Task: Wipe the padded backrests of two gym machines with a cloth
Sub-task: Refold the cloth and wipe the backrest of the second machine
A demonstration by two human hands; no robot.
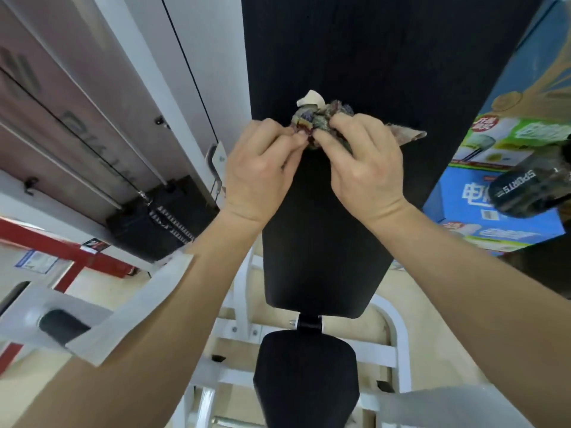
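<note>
Gym floor, pale tan, seen from above past white machine frame tubes. Landmark: the black padded backrest (327, 242), a long tapering pad running from the top of view down the middle.

- Below the backrest's lower end: a black seat pad (306, 375), joined by a short black bracket.
- Left of the backrest: a white upright with a thin black cable, then a black weight stack (160, 217) lower down; red frame bars further left.
- Right of the backrest: blue and green printed cartons (506, 168); a dark roller (525, 189) marked "SPORTS" sits in front of them.
- Against the backrest's upper middle: a bunched patterned cloth (321, 118), with a pale scrap at its top and one corner trailing right.

Left hand (262, 168): fingers curled, fingertips pinching the cloth's left edge.
Right hand (361, 162): fingers curled over the cloth's right side, gripping it.
Both hands meet at the cloth, in front of the pad. Whether the cloth presses on the pad cannot be told. Forearms bare.
</note>
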